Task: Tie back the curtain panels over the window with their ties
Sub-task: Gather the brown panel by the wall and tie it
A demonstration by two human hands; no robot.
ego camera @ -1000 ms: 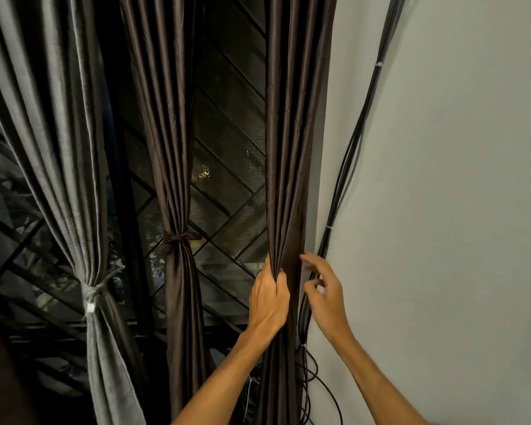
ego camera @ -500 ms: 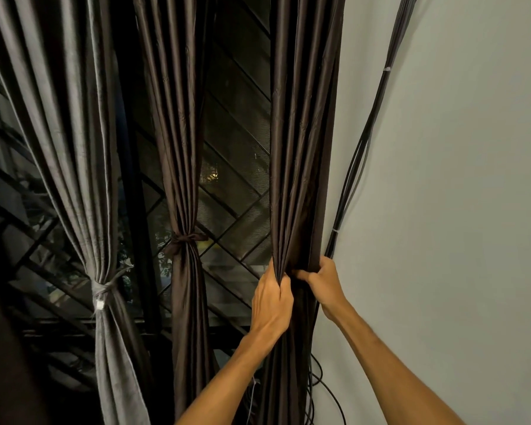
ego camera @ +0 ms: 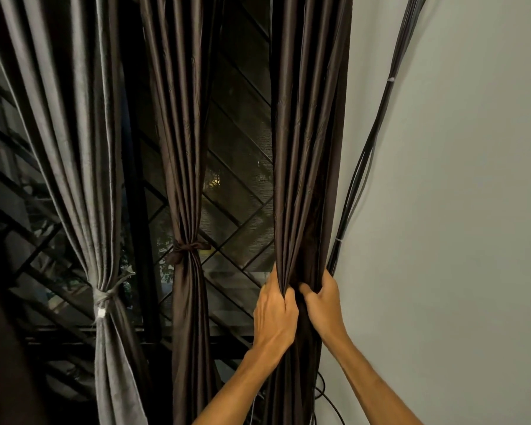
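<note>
Left hand [ego camera: 275, 314], right hand [ego camera: 322, 305] grip right brown curtain [ego camera: 307, 148].

We seem to be in a room of a home. At ten o'clock hangs a pleated grey fabric curtain [ego camera: 74, 148]. At twelve, dark brown satin curtain panels [ego camera: 301, 133] hang over a black diagonal-barred window grille [ego camera: 239, 191]. At three, a plain pale painted wall [ego camera: 457, 210] carries a bundle of black cables [ego camera: 369, 151].
</note>
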